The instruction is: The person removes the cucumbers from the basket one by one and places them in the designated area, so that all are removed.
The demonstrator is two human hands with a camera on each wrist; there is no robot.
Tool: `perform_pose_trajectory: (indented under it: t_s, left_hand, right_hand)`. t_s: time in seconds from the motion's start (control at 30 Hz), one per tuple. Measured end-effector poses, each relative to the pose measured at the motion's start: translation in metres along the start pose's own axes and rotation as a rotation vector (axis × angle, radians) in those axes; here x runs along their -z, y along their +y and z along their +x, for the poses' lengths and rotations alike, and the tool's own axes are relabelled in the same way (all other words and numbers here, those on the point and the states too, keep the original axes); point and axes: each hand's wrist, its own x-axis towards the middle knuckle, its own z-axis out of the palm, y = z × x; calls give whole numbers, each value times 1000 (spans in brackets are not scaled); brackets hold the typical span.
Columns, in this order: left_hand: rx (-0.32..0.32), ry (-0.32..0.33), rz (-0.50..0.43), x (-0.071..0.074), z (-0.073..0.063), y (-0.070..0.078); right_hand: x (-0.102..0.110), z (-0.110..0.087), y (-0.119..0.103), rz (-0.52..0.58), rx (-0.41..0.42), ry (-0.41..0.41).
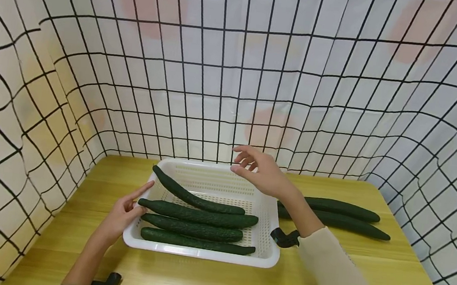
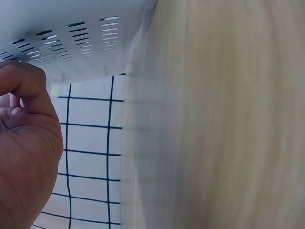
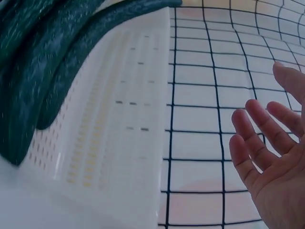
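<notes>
A white plastic basket with slotted walls stands on the table, several long dark green cucumbers lying side by side in it. My left hand holds the basket's left rim, thumb at the top edge and fingers along the outer wall. In the left wrist view, the curled fingers are right at the slotted wall. Over the basket's far right part, my right hand is raised with its fingers apart and loosely bent. The right wrist view shows that palm holding nothing.
Two more cucumbers lie on the yellow wood-grain table right of the basket, partly behind my right forearm. Black wire grid over pale sheeting encloses the back and both sides. A black wrist mount sits near the basket's right rim.
</notes>
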Motion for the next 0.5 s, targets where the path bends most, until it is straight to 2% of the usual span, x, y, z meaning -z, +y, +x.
perform_pose_trajectory:
  t_s: [0.1, 0.23, 0.5]
  left_hand:
    - [9, 16, 4, 2, -3, 2]
    - [15, 8, 1, 2, -5, 3]
    - [-3, -14, -11, -2, -1, 4]
  right_hand:
    - [-11, 7, -2, 34, 0, -23]
    - [-23, 12, -7, 49, 3, -37]
    - [-46, 19, -5, 28, -16, -112]
